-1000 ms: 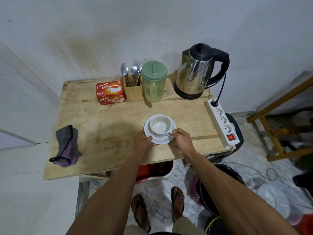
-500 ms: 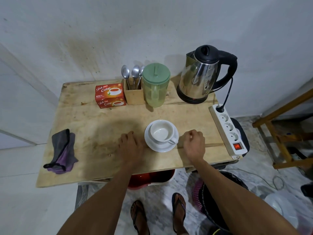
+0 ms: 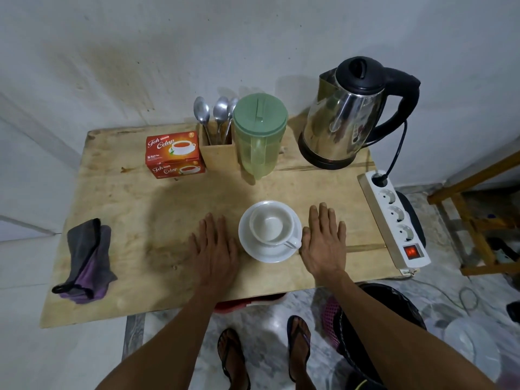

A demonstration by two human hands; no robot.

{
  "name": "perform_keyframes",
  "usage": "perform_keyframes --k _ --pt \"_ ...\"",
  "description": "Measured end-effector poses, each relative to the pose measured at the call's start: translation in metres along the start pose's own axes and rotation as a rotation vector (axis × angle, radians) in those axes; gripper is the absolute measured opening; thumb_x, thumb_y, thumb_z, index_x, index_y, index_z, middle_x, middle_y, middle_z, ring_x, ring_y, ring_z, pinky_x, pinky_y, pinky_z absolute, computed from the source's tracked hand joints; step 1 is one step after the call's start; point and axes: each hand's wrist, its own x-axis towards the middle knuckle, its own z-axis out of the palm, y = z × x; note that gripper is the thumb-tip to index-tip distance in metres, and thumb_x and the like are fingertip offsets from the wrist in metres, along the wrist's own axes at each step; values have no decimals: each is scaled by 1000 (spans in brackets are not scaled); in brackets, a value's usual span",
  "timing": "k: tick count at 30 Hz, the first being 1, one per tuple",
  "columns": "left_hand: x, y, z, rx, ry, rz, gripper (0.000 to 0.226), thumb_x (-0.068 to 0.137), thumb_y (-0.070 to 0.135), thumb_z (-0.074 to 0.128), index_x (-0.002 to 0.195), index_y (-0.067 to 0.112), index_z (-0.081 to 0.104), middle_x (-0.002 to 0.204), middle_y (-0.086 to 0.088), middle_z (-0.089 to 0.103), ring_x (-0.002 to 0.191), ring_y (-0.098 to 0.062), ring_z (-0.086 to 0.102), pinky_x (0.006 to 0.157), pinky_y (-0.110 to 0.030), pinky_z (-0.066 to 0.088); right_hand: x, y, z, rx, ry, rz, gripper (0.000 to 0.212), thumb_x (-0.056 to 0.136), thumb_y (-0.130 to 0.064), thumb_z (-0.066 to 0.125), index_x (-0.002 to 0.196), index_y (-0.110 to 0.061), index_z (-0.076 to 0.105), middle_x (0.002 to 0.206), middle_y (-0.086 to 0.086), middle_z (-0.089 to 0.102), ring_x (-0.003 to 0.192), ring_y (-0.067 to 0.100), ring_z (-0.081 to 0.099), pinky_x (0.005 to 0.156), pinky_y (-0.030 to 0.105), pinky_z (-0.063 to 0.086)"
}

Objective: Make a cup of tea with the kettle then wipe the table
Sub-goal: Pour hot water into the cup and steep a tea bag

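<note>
Hands are lying flat on the pale plywood surface (image 3: 135,198), the left hand (image 3: 215,250) and the right hand (image 3: 323,243) flanking a round white saucer (image 3: 263,253); fingers (image 3: 323,213) are stretched open, gripping nothing. A glossy white cup (image 3: 271,226) is sitting empty on the saucer. At the back right a shiny steel kettle (image 3: 344,122) with a black lid is standing on its base. A translucent green plastic jug (image 3: 257,133), a wooden holder of metal spoons (image 3: 216,114) and red cardboard tea boxes (image 3: 174,153) are lining the rear edge. A crumpled grey-purple cloth (image 3: 87,260) is lying far left.
</note>
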Motion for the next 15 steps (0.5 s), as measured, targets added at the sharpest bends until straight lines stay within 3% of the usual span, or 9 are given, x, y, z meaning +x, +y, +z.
perform_keyframes --k 9,15 --pt "0 -3 1 55 5 7 62 98 39 22 154 12 21 160 -17 25 147 -33 27 115 -57 23 0 -1 -2 2 -2 -1 63 99 -39 10 157 -16 13 165 7 6 152 25 4 122 50 8" --pt "1 -3 3 32 4 3 62 98 40 21 154 14 20 161 -15 23 148 -32 24 116 -57 19 1 0 -2 -12 -2 0 63 99 -40 10 156 -15 16 165 8 9 152 26 6 121 51 9"
